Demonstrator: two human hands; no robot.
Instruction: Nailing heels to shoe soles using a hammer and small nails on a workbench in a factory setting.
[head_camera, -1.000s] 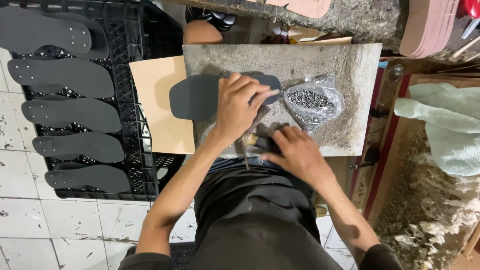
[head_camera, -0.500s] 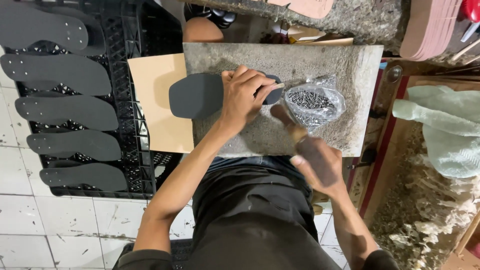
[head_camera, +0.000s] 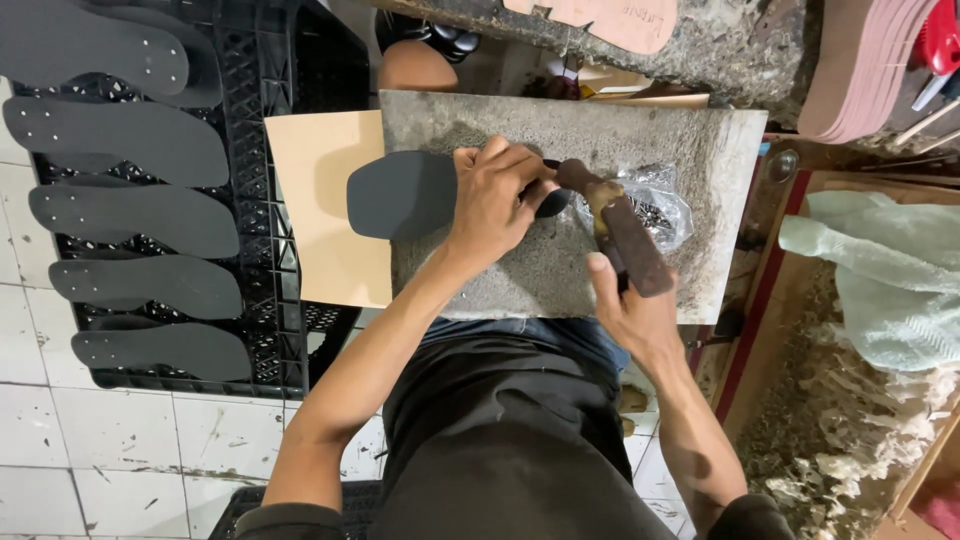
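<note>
A dark grey sole (head_camera: 400, 193) lies across the left part of a rough stone slab (head_camera: 720, 150) on my lap. My left hand (head_camera: 495, 195) presses down on the sole's middle, fingers pinched near its right end. My right hand (head_camera: 630, 305) grips the handle of a rusty brown hammer (head_camera: 620, 235), whose head sits low over the sole's end beside my left fingertips. A clear plastic bag of small nails (head_camera: 660, 205) rests on the slab just right of the hammer.
A tan cardboard sheet (head_camera: 325, 220) lies under the slab's left edge. Several dark soles (head_camera: 135, 215) lie in a row on a black plastic crate (head_camera: 290, 60) to the left. Pink soles (head_camera: 860, 65) are stacked top right; a pale green cloth (head_camera: 880, 280) lies right.
My right hand rose from the slab's near edge with the hammer and brought it up and forward over the sole's end. My left hand stayed on the sole.
</note>
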